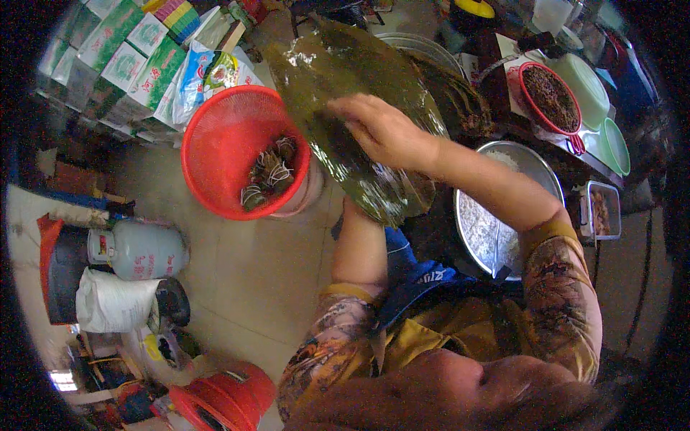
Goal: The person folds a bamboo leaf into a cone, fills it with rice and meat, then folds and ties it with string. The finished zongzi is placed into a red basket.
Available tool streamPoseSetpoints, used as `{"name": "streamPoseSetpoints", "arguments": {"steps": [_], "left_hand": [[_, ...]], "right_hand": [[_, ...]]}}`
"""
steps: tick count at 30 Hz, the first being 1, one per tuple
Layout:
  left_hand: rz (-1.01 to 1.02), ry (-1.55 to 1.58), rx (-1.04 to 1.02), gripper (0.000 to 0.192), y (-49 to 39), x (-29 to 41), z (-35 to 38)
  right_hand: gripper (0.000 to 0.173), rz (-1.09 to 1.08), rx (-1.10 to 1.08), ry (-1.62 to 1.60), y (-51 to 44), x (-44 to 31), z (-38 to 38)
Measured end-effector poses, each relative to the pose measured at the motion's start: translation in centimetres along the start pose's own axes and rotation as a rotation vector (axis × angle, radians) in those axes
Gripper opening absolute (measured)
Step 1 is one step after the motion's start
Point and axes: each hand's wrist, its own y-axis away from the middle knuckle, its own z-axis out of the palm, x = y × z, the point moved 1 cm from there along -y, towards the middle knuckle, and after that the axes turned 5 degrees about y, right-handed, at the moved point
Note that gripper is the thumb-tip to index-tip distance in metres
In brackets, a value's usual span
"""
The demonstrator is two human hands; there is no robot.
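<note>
Broad green leaves (372, 70), overlapping and glossy, are spread out in front of me at the top centre. My right hand (385, 129) lies over them, fingers bent and pointing left; whether it grips a leaf or only rests on it is unclear. The leaves hide my left hand, whose forearm comes up from below and passes beneath them. Left of the leaves, a red plastic mesh basket (197, 186) holds several leaf-wrapped bundles (275, 169) tied with white string. At my right, a metal basin (555, 188) contains white rice (480, 229) and a utensil.
A red colander of dark filling (550, 97) stands on the right-hand table beside pale green bowls (585, 89). Below it is a clear container of brown pieces (599, 210). Green-and-white cartons (108, 40) are stacked upper left. A gas cylinder (148, 250) and red stools (226, 398) are at left.
</note>
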Motion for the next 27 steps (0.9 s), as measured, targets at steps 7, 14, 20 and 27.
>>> {"name": "streamPoseSetpoints", "arguments": {"steps": [7, 14, 20, 27], "left_hand": [[-0.034, -0.004, 0.005, 0.058, -1.4, -1.5, -0.6], [-0.066, 0.015, 0.014, 0.058, -0.7, -1.4, -0.7], [-0.153, 0.037, 0.041, 0.058, -0.4, -2.1, -0.7], [-0.365, 0.077, 0.072, 0.058, -1.6, -3.1, -1.7]], "right_hand": [[0.04, 0.154, -0.245, 0.303, -5.6, 2.3, -0.1], [0.043, -0.005, -0.23, 0.248, 1.0, 0.7, -2.1], [0.045, 0.111, 0.005, 0.317, 17.4, 2.6, -9.5], [0.047, 0.685, -0.589, 0.64, 39.1, 8.9, -14.7]]}}
